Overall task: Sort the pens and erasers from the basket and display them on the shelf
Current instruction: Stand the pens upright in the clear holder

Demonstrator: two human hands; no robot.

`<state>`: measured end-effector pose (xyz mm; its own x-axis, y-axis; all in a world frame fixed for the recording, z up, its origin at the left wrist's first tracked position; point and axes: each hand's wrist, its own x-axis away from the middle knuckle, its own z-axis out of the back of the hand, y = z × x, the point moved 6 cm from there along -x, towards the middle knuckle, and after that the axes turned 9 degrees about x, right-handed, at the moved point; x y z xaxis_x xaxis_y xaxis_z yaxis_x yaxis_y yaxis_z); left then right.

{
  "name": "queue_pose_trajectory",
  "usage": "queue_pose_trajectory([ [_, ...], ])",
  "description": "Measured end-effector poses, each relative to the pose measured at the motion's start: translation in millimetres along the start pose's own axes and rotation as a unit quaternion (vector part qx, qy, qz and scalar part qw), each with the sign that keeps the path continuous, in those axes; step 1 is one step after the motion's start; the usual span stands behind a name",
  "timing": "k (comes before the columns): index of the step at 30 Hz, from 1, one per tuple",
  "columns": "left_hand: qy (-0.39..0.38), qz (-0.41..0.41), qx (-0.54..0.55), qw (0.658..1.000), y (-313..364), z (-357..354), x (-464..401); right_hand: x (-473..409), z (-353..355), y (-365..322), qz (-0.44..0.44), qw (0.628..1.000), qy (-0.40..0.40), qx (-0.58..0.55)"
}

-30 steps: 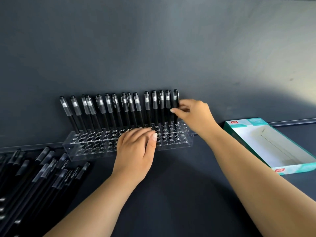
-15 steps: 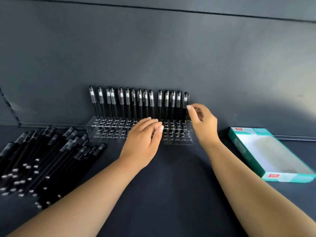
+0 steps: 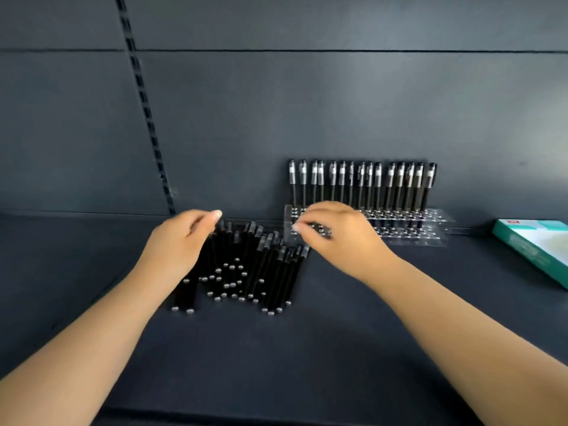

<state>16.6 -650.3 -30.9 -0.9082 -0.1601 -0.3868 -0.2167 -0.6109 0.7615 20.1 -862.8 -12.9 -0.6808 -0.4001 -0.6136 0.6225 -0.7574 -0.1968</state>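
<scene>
A heap of loose black pens [image 3: 246,269] lies flat on the dark shelf [image 3: 338,348], caps toward the back wall, silver ends toward the viewer; the left hand [image 3: 178,244] hangs over the heap's left side, fingers loosely curled above the caps, its grip holding nothing that can be seen; the right hand [image 3: 335,238] reaches across from the right, its fingertips drawn together just over the heap's right edge and in front of the left end of the clear pen rack [image 3: 408,229]; blur hides whether that grip pinches a pen. The rack stands against the back wall [image 3: 307,103] with a row of black pens [image 3: 362,186] upright in its rear holes. A teal-edged cardboard box [image 3: 534,250] lies open at the far right of the shelf, well apart from the rack.
</scene>
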Motion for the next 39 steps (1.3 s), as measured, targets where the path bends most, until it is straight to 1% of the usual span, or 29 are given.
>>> queue_pose_trajectory([
  [1,-0.006,0.02,-0.018,1.0,-17,11,-3,-3,-15,-15,0.004,0.999,-0.033,0.004],
  [3,-0.031,0.072,-0.043,0.996,-53,31,-6,-9,-53,-44,0.006,0.992,-0.123,0.023],
  [5,-0.07,0.133,-0.049,0.987,-84,40,-9,-12,-85,-63,-0.011,0.976,-0.214,0.041],
  [6,-0.088,0.164,-0.058,0.981,-94,38,-11,-12,-95,-68,-0.017,0.968,-0.246,0.051],
  [9,-0.127,0.225,-0.084,0.962,-113,30,-13,-9,-118,-75,-0.021,0.948,-0.305,0.087],
  [11,-0.155,0.224,-0.117,0.955,-117,19,-16,-3,-124,-74,-0.014,0.938,-0.329,0.106],
  [14,-0.197,0.247,-0.175,0.933,-115,13,-19,1,-127,-70,-0.006,0.934,-0.342,0.105],
  [17,-0.229,0.28,-0.179,0.915,-113,11,-25,1,-127,-68,-0.015,0.935,-0.346,0.082],
  [20,-0.26,0.284,-0.228,0.895,-106,14,-34,-1,-127,-67,-0.021,0.937,-0.345,0.052],
  [22,-0.273,0.286,-0.242,0.886,-104,15,-37,-2,-127,-66,-0.017,0.937,-0.346,0.047],
  [31,-0.269,0.279,-0.264,0.883,-121,31,-46,-3,-125,-64,-0.016,0.931,-0.362,0.036],
  [35,-0.287,0.305,-0.188,0.888,-122,34,-39,-2,-126,-64,-0.018,0.931,-0.361,0.037],
  [39,-0.273,0.304,-0.143,0.901,-122,36,-37,-1,-125,-65,-0.02,0.932,-0.36,0.036],
])
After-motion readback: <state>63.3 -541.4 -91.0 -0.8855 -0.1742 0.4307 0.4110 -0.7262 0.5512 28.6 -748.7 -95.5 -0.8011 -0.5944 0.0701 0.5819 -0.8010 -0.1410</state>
